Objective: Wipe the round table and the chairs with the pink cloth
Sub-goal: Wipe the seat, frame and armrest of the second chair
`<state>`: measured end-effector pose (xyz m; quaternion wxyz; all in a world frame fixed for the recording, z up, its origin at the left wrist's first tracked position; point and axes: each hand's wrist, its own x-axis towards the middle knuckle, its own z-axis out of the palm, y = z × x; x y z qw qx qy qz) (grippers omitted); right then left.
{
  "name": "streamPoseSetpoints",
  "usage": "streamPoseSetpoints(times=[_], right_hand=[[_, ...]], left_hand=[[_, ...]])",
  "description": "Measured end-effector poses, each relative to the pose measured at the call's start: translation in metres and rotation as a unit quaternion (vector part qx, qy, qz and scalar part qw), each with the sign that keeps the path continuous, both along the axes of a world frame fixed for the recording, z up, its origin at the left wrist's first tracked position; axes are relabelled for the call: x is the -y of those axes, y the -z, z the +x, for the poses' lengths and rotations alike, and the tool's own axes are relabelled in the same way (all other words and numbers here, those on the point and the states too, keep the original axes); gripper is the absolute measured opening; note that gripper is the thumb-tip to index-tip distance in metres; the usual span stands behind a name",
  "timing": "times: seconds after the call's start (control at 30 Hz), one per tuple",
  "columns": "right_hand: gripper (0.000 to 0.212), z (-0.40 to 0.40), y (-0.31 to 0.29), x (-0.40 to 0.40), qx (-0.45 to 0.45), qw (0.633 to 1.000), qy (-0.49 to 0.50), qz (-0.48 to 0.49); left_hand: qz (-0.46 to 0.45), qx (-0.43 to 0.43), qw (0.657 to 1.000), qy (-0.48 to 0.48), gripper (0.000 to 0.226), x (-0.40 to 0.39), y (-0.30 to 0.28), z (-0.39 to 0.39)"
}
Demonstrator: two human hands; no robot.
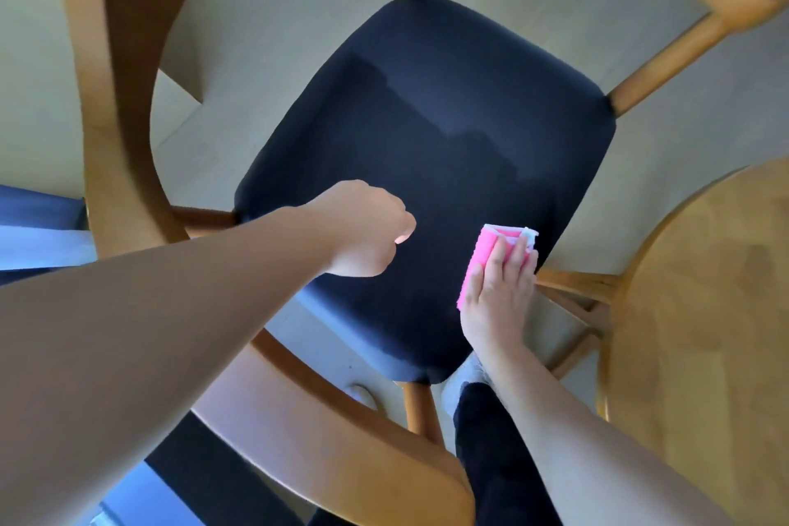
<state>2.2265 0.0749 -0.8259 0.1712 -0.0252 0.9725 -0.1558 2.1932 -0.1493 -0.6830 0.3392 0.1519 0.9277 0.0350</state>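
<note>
On dark chair seat (427,132): right hand (499,290) flat, pressing pink cloth (491,252); left hand (367,231) curled, empty.

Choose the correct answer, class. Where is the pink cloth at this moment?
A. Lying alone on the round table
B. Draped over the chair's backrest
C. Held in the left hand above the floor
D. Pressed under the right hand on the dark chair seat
D: the right hand lies with straight fingers on the pink cloth, flat on the dark chair seat, while the left hand hovers curled and holds nothing.
</note>
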Motion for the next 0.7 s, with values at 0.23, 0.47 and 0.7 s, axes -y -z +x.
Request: streamPoseSetpoints(times=[0.23,0.47,0.7], right_hand=[[0.060,-0.085,0.000,0.001,-0.018,0.998,0.037,0.039],[0.062,-0.184,-0.003,-0.022,-0.029,0.999,-0.003,0.039],[0.063,-0.274,0.005,-0.019,-0.081,0.993,-0.076,0.039]], left_hand=[[-0.003,0.003,1.000,0.015,0.032,-0.011,0.007,-0.062],[-0.008,0.019,1.000,0.005,0.036,-0.026,0.016,-0.116],[-0.012,0.046,0.998,0.029,0.035,0.006,0.042,-0.117]])
